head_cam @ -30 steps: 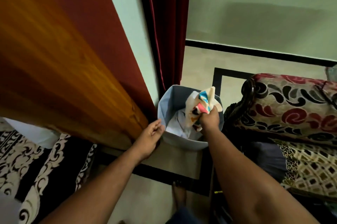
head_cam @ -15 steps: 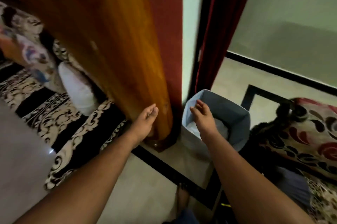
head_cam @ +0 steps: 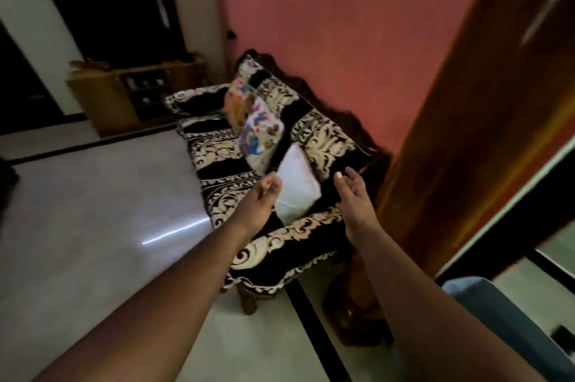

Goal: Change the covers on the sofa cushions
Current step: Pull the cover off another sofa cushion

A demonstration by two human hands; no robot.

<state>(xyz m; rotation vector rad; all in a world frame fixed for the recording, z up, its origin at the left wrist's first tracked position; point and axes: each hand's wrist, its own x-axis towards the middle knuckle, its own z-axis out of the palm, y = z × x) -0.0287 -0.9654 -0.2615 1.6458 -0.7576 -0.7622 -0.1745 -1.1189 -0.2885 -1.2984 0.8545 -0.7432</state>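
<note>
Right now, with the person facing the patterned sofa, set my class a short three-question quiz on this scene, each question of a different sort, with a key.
1. True or false: the plain white uncovered cushion lies on the black-and-cream patterned sofa.
2. Multiple choice: what do the left hand and right hand hold? A) a colourful cover B) the white cushion C) nothing
3. Fill in: counting from the near end of the sofa, the cushion next after the white one is the ____ floral-print cushion.

Key
1. True.
2. C: both hands are open and empty, reaching toward the white cushion.
3. White: white ground with a colourful print; a second, more orange printed cushion sits behind it.
</note>
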